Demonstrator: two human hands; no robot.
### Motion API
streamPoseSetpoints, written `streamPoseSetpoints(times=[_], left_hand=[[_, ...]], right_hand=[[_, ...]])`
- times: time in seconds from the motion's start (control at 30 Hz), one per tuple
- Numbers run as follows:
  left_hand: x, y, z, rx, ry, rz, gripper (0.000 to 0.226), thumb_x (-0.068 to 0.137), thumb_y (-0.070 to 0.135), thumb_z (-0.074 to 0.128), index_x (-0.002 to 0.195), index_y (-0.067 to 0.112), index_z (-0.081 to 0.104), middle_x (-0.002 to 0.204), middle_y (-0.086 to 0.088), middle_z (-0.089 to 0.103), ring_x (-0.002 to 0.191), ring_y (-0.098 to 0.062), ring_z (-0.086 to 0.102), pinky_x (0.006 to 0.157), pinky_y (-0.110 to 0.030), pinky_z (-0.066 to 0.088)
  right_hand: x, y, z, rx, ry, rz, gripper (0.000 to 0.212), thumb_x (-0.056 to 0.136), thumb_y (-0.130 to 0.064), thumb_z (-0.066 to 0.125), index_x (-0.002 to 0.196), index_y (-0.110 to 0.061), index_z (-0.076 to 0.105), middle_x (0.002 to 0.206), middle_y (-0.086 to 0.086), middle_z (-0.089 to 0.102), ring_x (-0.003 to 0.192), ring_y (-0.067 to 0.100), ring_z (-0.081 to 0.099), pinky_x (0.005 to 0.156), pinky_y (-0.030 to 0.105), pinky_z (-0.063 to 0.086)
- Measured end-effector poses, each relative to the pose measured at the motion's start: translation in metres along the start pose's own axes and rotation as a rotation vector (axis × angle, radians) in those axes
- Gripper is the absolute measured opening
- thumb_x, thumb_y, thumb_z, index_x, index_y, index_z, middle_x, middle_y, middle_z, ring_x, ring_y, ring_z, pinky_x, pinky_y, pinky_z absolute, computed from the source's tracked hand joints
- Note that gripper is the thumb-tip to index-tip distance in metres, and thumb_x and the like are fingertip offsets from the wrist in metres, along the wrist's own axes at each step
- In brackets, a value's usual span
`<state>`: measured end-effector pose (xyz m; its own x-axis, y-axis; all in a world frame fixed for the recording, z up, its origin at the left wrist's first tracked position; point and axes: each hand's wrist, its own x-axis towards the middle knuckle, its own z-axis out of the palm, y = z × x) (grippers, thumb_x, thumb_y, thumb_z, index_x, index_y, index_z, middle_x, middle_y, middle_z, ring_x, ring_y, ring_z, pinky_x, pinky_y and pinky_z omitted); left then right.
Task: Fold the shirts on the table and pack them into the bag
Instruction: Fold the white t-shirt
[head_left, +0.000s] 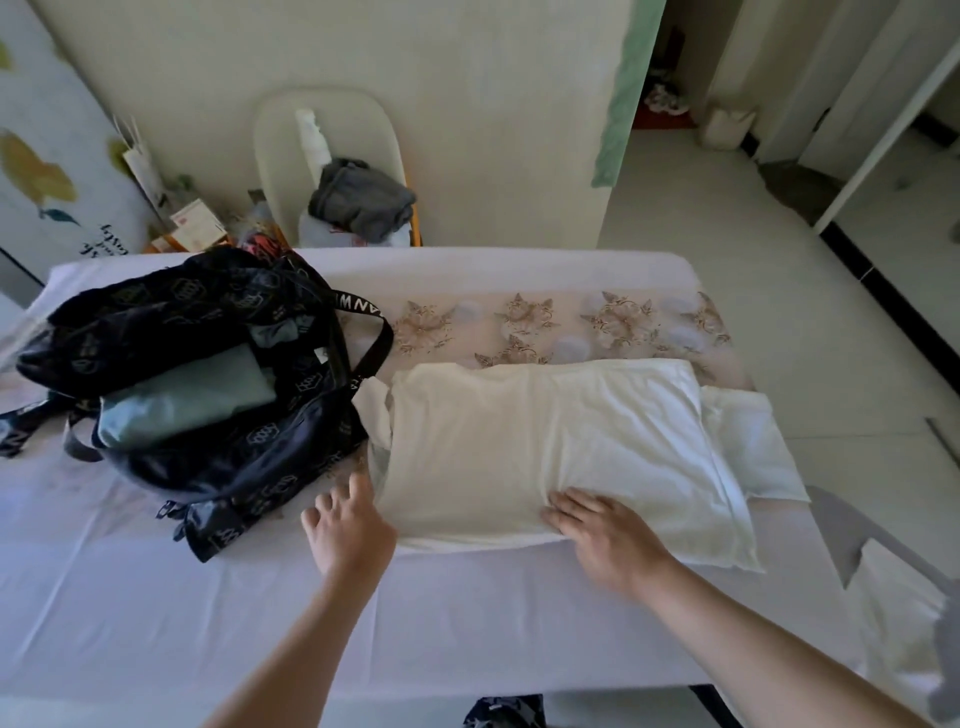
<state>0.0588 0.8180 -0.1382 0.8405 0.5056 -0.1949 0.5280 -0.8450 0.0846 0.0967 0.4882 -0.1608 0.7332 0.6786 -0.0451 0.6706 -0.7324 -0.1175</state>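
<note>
On table (467, 623), bag (234, 467) holding grey-green shirt (192, 400), right hand (602, 535) flat on white shirt (519, 441), left hand (348, 530) spread

A crumpled grey garment (363, 200) lies heaped on a cream chair (275, 156)

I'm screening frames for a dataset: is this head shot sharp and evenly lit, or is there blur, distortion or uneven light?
Head view: the left hand shows motion blur at its fingers, the right hand on the white shirt is sharper; the wide lens bows the far edge of the table; daylight brightens the floor at right; the black bag reads dark.
</note>
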Motion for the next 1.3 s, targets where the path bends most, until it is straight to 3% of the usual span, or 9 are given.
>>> streamPoseSetpoints(times=[0.17,0.33,0.53,0.7,0.87,0.97,1.07,1.2,1.3], left_hand=[[-0.002,0.028,0.005,-0.184,0.155,0.524,0.068,0.061,-0.002,0.055,0.124,0.021,0.054,0.134,-0.003,0.048,0.126,-0.031,0.043,0.105,-0.047,0.038],[0.004,0.041,0.022,0.121,-0.19,0.602,0.07,0.092,0.045,0.04,0.155,0.03,0.015,0.165,-0.002,0.005,0.15,-0.026,0.003,0.121,-0.046,0.002],[0.01,0.079,0.005,0.143,-0.057,0.436,0.04,0.089,0.041,0.039,0.122,0.023,0.053,0.127,-0.004,0.05,0.118,-0.025,0.045,0.103,-0.038,0.032],[0.015,0.165,0.005,-0.013,-0.027,0.715,0.04,0.095,0.03,0.043,0.134,0.023,0.049,0.136,0.0,0.05,0.123,-0.023,0.045,0.102,-0.037,0.035],[-0.002,0.267,0.022,0.028,-0.198,1.073,0.057,0.102,0.041,0.037,0.155,0.029,0.019,0.165,-0.002,0.005,0.151,-0.023,0.003,0.122,-0.042,0.009],[-0.019,0.31,0.043,0.249,-0.34,1.221,0.073,0.097,0.058,0.04,0.156,0.035,0.004,0.163,-0.002,-0.02,0.15,-0.025,-0.017,0.122,-0.048,-0.003],[-0.033,0.337,0.055,0.3,-0.354,1.245,0.078,0.086,0.06,0.051,0.152,0.032,0.02,0.163,-0.008,-0.005,0.15,-0.029,-0.003,0.119,-0.049,0.006],[-0.031,0.372,0.054,0.17,-0.196,1.299,0.047,0.088,0.044,0.049,0.132,0.026,0.049,0.144,-0.002,0.035,0.132,-0.024,0.031,0.107,-0.041,0.027],[-0.025,0.396,0.053,0.047,-0.248,1.271,0.032,0.095,0.029,0.048,0.126,0.024,0.05,0.132,-0.001,0.043,0.124,-0.023,0.04,0.102,-0.037,0.035]], right_hand=[[0.002,-0.004,-0.012,0.189,0.098,0.064,0.018,0.084,-0.035,0.053,0.078,-0.024,0.067,0.1,-0.01,0.067,0.092,0.018,0.063,0.075,0.033,0.045],[0.021,0.005,-0.005,0.175,-0.037,0.228,0.057,0.09,-0.044,0.039,0.142,-0.023,0.049,0.152,0.007,0.038,0.137,0.023,0.039,0.1,0.041,0.045],[0.011,0.026,-0.01,0.263,-0.074,0.261,0.05,0.095,-0.031,0.052,0.144,-0.024,0.051,0.161,0.003,0.028,0.148,0.018,0.026,0.116,0.034,0.026],[-0.008,0.075,-0.021,0.218,0.013,0.52,0.048,0.095,-0.026,0.053,0.143,-0.023,0.051,0.16,0.008,0.031,0.146,0.026,0.032,0.111,0.043,0.036],[-0.058,0.132,-0.021,0.155,-0.189,0.792,0.061,0.103,-0.035,0.038,0.158,-0.025,0.014,0.167,0.003,0.005,0.153,0.022,0.008,0.119,0.044,0.021],[-0.086,0.157,-0.014,0.239,-0.11,0.794,0.052,0.1,-0.029,0.043,0.151,-0.024,0.037,0.162,0.003,0.027,0.149,0.021,0.024,0.114,0.042,0.029],[-0.097,0.173,-0.021,0.263,0.123,1.006,0.049,0.091,-0.03,0.04,0.137,-0.02,0.054,0.149,0.006,0.045,0.135,0.03,0.044,0.104,0.043,0.035],[-0.103,0.205,-0.014,0.345,0.074,1.468,0.057,0.093,-0.054,0.044,0.136,-0.016,0.044,0.138,0.015,0.053,0.124,0.036,0.05,0.101,0.045,0.036],[-0.101,0.213,-0.022,0.598,0.163,1.62,0.049,0.092,-0.055,0.049,0.111,-0.011,0.06,0.094,0.01,0.067,0.089,0.029,0.06,0.071,0.021,0.044]])
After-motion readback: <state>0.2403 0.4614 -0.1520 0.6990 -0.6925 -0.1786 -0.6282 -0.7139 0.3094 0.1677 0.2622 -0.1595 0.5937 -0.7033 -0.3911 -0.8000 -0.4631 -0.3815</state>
